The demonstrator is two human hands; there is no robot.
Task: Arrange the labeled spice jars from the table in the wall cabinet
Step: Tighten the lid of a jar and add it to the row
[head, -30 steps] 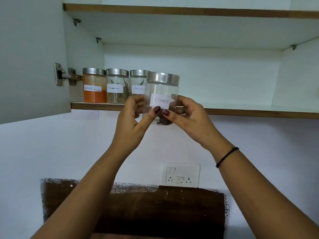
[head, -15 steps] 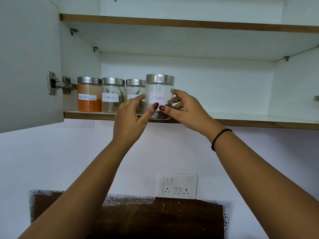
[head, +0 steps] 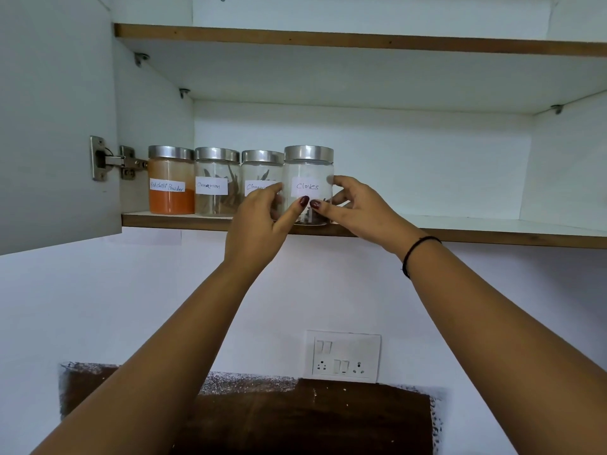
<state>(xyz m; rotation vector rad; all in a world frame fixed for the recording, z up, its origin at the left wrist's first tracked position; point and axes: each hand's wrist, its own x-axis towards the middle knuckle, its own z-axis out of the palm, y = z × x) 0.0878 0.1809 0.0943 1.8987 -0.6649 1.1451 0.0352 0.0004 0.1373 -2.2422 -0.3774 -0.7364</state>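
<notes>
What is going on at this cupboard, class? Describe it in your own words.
A person grips the Cloves jar with the left hand and the right hand. It appears to sit at the front edge of the lower shelf, ending a row on the right of the red chilli powder jar, the cinnamon jar and a third jar whose label the left hand partly hides.

Bare shelf (head: 460,224) right of the cloves jar (head: 308,178); three jars (head: 215,182) crowding its left.
</notes>
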